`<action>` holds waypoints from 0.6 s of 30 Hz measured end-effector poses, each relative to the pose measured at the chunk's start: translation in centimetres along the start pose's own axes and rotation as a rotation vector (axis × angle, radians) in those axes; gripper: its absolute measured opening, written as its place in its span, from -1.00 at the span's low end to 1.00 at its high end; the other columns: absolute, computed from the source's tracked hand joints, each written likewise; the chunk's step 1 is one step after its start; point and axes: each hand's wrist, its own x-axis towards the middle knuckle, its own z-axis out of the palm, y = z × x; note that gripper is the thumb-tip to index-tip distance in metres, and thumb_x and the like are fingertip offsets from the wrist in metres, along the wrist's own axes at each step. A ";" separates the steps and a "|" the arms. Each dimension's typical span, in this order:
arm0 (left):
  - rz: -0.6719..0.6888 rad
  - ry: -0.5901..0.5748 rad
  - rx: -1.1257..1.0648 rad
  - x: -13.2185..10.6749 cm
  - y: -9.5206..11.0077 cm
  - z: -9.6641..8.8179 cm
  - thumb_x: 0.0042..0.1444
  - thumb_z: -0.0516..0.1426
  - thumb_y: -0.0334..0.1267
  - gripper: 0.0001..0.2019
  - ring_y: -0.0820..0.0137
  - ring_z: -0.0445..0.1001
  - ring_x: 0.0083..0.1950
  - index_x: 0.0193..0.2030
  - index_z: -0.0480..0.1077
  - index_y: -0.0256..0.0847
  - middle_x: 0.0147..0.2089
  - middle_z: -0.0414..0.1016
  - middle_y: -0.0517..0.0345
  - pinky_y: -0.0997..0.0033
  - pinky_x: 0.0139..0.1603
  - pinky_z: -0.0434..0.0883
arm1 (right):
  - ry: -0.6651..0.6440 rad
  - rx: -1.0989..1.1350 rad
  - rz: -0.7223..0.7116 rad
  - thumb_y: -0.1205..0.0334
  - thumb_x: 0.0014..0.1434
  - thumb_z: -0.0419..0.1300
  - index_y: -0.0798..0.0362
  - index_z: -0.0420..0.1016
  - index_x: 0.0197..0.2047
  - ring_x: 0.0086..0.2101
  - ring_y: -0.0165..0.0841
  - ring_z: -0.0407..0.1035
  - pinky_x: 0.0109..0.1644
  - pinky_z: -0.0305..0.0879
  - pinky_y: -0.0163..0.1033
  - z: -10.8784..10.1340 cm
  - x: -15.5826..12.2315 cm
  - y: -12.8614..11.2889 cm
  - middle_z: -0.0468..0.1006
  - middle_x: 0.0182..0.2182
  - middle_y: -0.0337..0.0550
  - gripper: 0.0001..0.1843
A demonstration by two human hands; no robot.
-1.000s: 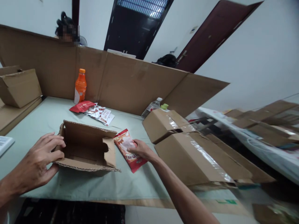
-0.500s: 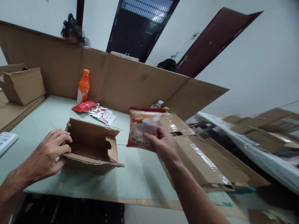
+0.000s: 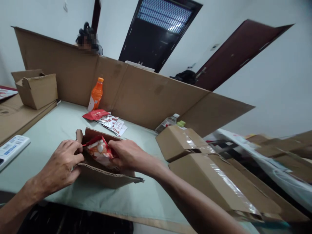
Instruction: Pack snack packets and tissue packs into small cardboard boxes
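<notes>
An open cardboard box (image 3: 104, 177) stands on the pale green tabletop in front of me. My left hand (image 3: 64, 159) grips the box's left side, fingers over the edge and thumb on the near wall. Partly inside the box is a red and white snack packet (image 3: 98, 151). My right hand (image 3: 124, 154) holds this packet by its right side, with the fingertips hidden inside the box. Behind the box lie a red pouch (image 3: 96, 114) and several white printed sachets (image 3: 114, 123).
An orange bottle (image 3: 96, 94) stands by the cardboard partition (image 3: 146, 92). Closed taped boxes (image 3: 214, 182) are at right, with a clear bottle (image 3: 170, 122) behind. Another open box (image 3: 40, 91) and a white device (image 3: 14, 149) are at left. Beyond the partition is a person (image 3: 86, 39).
My right hand has carried the packet left and down into the open box. My left hand keeps its hold on the box's left side. The view has shifted slightly.
</notes>
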 end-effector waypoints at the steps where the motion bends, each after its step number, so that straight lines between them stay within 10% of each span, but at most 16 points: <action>1: -0.007 0.018 -0.018 -0.2 0.0 0.2 0.03 0.09 -0.54 -0.80 0.14 0.43 -0.04 -0.34 0.47 -0.18 -0.11 0.46 0.00 0.06 0.02 0.46 | -0.069 -0.044 -0.028 0.19 0.21 0.27 0.09 0.55 -0.15 -0.36 -0.30 0.44 -0.38 -0.01 -0.24 0.1 0.6 -0.3 0.68 -0.27 -0.02 -0.82; 7: 0.086 -0.068 -0.093 0.1 -0.6 0.4 -0.01 0.14 -0.50 -0.82 0.00 0.42 0.23 -0.30 0.49 -0.18 0.26 0.45 -0.13 -0.21 0.32 0.28 | -0.335 -0.073 -0.181 0.28 0.27 0.24 0.08 0.61 -0.02 -0.29 -0.24 0.54 -0.35 0.09 -0.24 2.0 3.2 -1.7 0.72 -0.21 -0.01 -0.77; 11: 0.081 -0.228 -0.190 1.5 -0.9 -0.3 0.00 0.20 -0.46 -0.88 0.19 0.50 -0.08 -0.39 0.46 -0.15 -0.26 0.56 0.14 -0.22 0.42 0.16 | -0.386 0.085 -0.244 0.23 0.34 0.20 0.04 0.64 -0.06 -0.29 -0.26 0.55 -0.32 0.20 -0.25 2.4 2.2 -1.2 0.72 -0.22 -0.06 -0.80; 15: 0.082 -0.241 -0.205 2.0 -1.2 -0.1 -0.06 0.22 -0.46 -0.87 0.24 0.45 -0.17 -0.43 0.40 -0.15 -0.37 0.47 0.23 -0.15 0.43 0.13 | 0.084 0.496 -0.297 0.21 0.36 0.18 -0.01 0.65 -0.07 -0.21 -0.32 0.56 -0.16 0.36 -0.26 0.5 -0.1 2.7 0.71 -0.17 -0.13 -0.79; 18: 0.064 -0.214 -0.249 1.6 -1.4 0.3 -0.06 0.23 -0.46 -0.84 0.26 0.45 -0.14 -0.42 0.36 -0.14 -0.33 0.47 0.25 -0.04 0.46 0.11 | 0.488 0.702 -0.025 0.03 0.34 0.16 0.02 0.65 -0.17 -0.33 -0.34 0.51 -0.27 0.37 -0.27 -0.3 1.3 7.6 0.69 -0.31 -0.14 -0.70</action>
